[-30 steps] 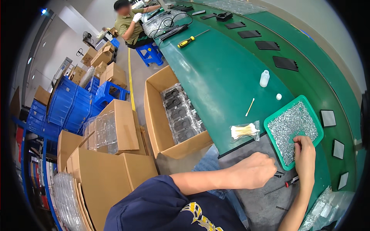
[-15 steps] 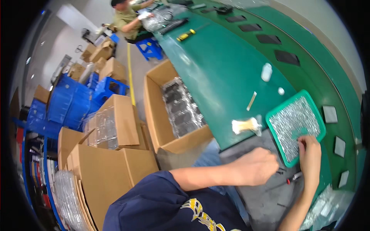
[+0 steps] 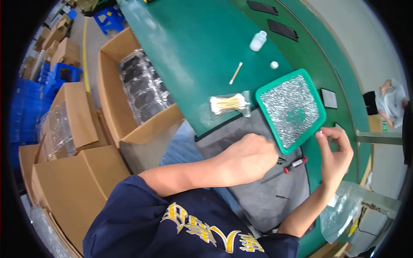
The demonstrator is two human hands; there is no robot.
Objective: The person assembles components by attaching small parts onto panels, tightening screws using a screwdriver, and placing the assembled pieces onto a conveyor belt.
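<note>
While the left hand [image 3: 256, 157], below center of the frame, is curled into a fist over a gray mat [image 3: 262, 208], any contents hidden, the right hand [image 3: 336, 155], lower right, brings thumb and forefinger tips close together just beside the green tray [image 3: 306, 136], and whether they pinch a tiny piece I cannot tell. Near the fist lies a screwdriver [image 3: 297, 164], and beyond it, right of center, the tray holds small silvery pieces [image 3: 286, 103]. Farther up come bagged cotton swabs [image 3: 230, 103], a loose swab [image 3: 235, 73], a white cap [image 3: 274, 65] and a bottle [image 3: 258, 41].
</note>
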